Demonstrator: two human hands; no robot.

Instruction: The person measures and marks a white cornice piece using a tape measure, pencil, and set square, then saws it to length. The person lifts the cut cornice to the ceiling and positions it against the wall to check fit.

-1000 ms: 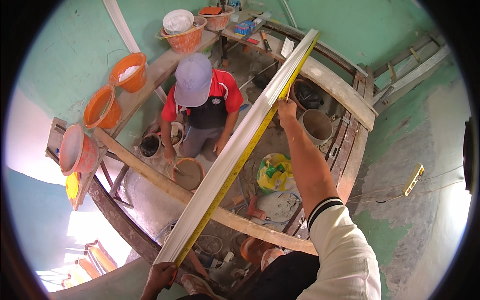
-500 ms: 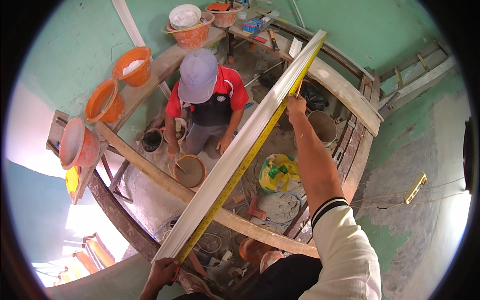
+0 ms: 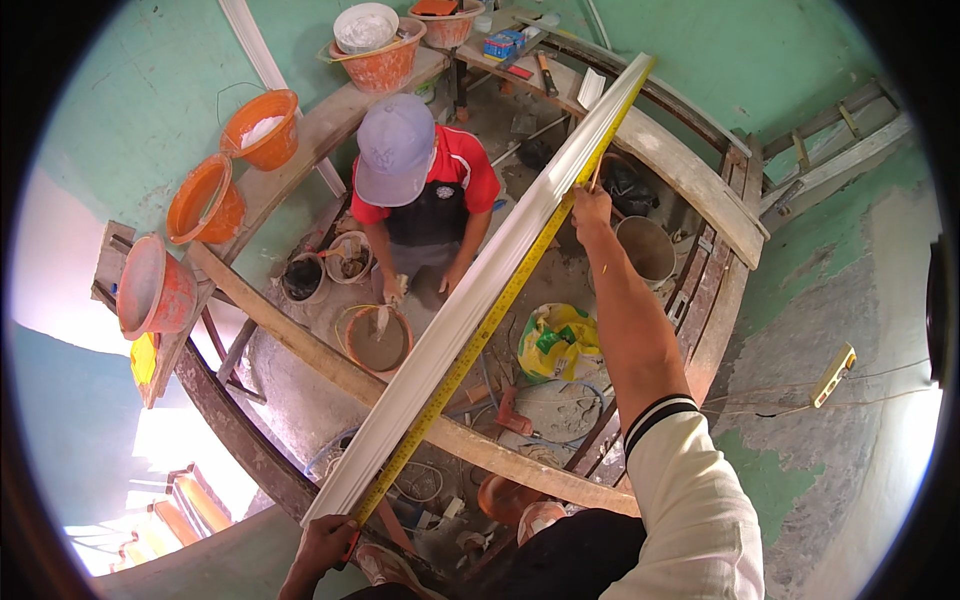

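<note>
A long white moulding strip (image 3: 432,358) slants across the view from lower left to upper right. Along its right edge runs the stretched yellow blade of a tape measure (image 3: 500,302). At the near end my left hand (image 3: 328,543) is closed on the tape measure's red and black case, against the strip. Farther up, my right hand (image 3: 592,210) pinches a thin brown pencil (image 3: 597,178) close to the tape's edge. Beyond the strip a co-worker in a grey cap (image 3: 395,150) bends over a bucket of grey mix (image 3: 380,342) with a trowel (image 3: 383,318).
Wooden planks (image 3: 690,185) and a curved-looking beam (image 3: 520,468) frame the floor below. Orange basins (image 3: 262,130) line the left bench. A yellow-green bag (image 3: 558,343), a red drill (image 3: 513,412) and a grey bucket (image 3: 645,250) stand below. A spirit level (image 3: 833,375) is at the right wall.
The co-worker's hand has lifted from the bucket's rim, and a trowel now shows over the mix. My hands and the strip have hardly moved; the view has shifted slightly.
</note>
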